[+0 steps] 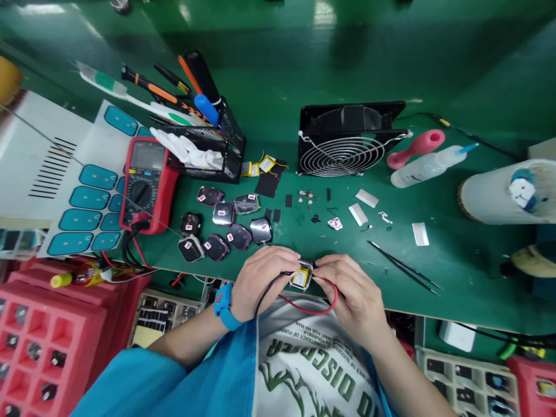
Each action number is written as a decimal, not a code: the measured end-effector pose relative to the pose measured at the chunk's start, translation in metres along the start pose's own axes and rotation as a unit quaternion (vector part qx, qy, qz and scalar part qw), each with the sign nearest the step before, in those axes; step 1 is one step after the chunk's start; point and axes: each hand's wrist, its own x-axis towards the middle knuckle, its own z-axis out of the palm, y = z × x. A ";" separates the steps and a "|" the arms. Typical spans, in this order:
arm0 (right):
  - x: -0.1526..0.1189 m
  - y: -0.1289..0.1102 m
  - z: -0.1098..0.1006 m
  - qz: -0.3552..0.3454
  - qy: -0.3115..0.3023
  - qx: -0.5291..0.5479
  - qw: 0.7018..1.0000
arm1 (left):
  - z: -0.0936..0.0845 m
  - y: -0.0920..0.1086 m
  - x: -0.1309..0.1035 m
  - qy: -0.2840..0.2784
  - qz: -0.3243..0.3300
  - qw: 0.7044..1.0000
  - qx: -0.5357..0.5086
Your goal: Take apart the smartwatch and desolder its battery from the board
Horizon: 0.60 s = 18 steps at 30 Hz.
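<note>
An opened watch case (308,270) with a yellow battery (299,278) inside sits between my two hands at the front edge of the bench. My left hand (266,279), with a blue band at the wrist, is closed at the case's left side; a black test lead (266,291) runs from its fingers. On the other side my right hand (357,295) pinches the end of a red test lead (333,301), which loops below the case. The lead tips are too small to make out. Several watch cases (238,236) with red-arrow stickers lie beyond my left hand.
A red multimeter (145,188) stands left, near a black mesh holder (234,156) of tools. A fan (347,142) stands at the back. Tweezers (403,266) lie right, with small parts (334,223) scattered mid-bench. A white bottle (428,165) lies back right; pink foam trays (47,341) are lower left.
</note>
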 end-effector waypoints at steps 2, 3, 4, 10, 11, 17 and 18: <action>0.000 0.000 0.000 0.000 -0.001 0.001 1.000 | 0.000 0.000 0.000 -0.001 -0.001 1.000 0.000; -0.001 0.000 0.000 0.000 -0.003 0.002 1.000 | 0.000 0.001 0.000 -0.001 0.000 1.000 0.000; -0.001 0.000 0.000 0.001 -0.004 0.002 1.000 | 0.000 0.000 0.000 -0.002 0.000 1.000 0.000; -0.002 0.001 0.000 0.004 -0.012 0.003 1.000 | 0.000 -0.001 0.000 -0.003 0.004 1.000 0.001; -0.001 0.001 0.000 0.004 -0.011 0.005 1.000 | 0.000 -0.001 0.000 -0.002 0.004 1.000 0.000; 0.000 0.001 0.000 0.006 -0.006 0.001 1.000 | 0.001 0.000 0.000 0.000 -0.005 1.000 -0.006; 0.000 0.001 0.000 0.007 -0.006 0.001 1.000 | 0.001 0.000 0.000 0.001 -0.004 1.000 -0.006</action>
